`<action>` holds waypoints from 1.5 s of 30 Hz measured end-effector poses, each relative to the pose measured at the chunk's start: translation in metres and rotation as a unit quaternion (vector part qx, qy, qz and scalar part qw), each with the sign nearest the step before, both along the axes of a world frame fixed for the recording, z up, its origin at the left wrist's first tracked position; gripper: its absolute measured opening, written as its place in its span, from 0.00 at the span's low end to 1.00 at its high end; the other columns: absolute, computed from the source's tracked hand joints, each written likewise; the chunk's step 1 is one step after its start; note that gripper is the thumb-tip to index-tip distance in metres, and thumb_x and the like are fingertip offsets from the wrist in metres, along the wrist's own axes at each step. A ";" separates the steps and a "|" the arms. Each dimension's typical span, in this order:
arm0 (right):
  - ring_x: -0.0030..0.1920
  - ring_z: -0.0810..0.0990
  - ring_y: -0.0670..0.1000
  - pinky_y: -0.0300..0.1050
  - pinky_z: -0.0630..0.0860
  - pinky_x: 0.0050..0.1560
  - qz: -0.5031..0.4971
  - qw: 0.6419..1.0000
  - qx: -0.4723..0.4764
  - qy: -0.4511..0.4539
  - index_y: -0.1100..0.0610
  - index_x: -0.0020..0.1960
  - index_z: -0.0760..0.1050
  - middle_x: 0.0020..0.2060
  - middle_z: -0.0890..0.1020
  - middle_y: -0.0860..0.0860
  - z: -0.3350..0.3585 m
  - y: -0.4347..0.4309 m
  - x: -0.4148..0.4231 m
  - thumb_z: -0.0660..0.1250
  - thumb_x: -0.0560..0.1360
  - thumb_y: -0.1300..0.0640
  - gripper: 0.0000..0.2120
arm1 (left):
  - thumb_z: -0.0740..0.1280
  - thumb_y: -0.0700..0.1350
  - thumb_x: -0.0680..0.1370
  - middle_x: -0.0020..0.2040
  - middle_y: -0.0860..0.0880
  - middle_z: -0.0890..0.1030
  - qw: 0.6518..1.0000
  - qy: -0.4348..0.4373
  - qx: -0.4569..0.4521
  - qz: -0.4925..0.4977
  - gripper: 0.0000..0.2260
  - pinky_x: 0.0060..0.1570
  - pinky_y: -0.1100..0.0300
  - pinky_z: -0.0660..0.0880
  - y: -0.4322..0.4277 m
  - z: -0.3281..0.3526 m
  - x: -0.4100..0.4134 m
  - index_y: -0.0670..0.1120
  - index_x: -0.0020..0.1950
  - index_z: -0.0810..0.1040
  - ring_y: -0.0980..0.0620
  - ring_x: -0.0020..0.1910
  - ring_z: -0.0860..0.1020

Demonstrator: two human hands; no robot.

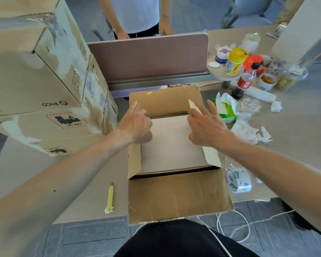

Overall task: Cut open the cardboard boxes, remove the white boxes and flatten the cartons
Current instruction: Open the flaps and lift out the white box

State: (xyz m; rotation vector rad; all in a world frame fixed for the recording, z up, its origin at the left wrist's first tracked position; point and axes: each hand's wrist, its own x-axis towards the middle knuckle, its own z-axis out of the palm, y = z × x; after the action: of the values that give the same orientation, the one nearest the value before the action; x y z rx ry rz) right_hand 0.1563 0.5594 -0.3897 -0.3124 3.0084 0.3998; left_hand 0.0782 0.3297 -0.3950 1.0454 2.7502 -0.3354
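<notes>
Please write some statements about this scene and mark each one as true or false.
1. The carton in the middle has its flaps open. True.
2. A white box lies inside it. True.
3. The right hand holds the yellow knife. False: the knife lies on the table, left of the carton.
4. The stacked cartons stand right of the open carton. False: they stand left of it.
5. The left hand is over the carton. True.

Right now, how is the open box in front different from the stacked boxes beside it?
The open box has flaps spread, showing a white box; the stacked boxes are closed. The open box sits low; the stacked boxes rise higher. Both are brown cardboard.
</notes>
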 end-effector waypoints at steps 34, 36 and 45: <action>0.56 0.77 0.63 0.53 0.72 0.48 -0.283 0.921 -0.260 -0.066 0.51 0.74 0.60 0.69 0.68 0.53 -0.077 0.074 0.067 0.57 0.73 0.65 0.30 | 0.63 0.36 0.76 0.75 0.44 0.66 0.948 -0.145 0.182 0.218 0.20 0.69 0.51 0.63 -0.039 -0.073 0.032 0.44 0.68 0.72 0.43 0.74 0.63; 0.56 0.77 0.64 0.52 0.70 0.47 -0.293 0.918 -0.258 -0.062 0.51 0.74 0.60 0.70 0.68 0.53 -0.076 0.081 0.069 0.57 0.73 0.65 0.30 | 0.63 0.35 0.76 0.78 0.44 0.63 0.932 -0.173 0.212 0.236 0.18 0.68 0.51 0.65 -0.036 -0.075 0.033 0.46 0.64 0.74 0.44 0.76 0.63; 0.61 0.74 0.61 0.52 0.71 0.54 -0.298 0.902 -0.310 -0.035 0.53 0.72 0.67 0.67 0.71 0.54 -0.069 0.064 0.064 0.59 0.75 0.63 0.26 | 0.66 0.39 0.77 0.56 0.45 0.79 0.884 -0.132 0.323 0.312 0.16 0.49 0.60 0.65 -0.014 -0.062 0.049 0.43 0.64 0.76 0.44 0.59 0.76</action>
State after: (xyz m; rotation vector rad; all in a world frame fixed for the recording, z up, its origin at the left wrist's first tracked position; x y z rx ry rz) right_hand 0.2201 0.6239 -0.4590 0.5460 2.8612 -0.6105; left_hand 0.1270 0.3158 -0.4566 0.1936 2.7765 0.7979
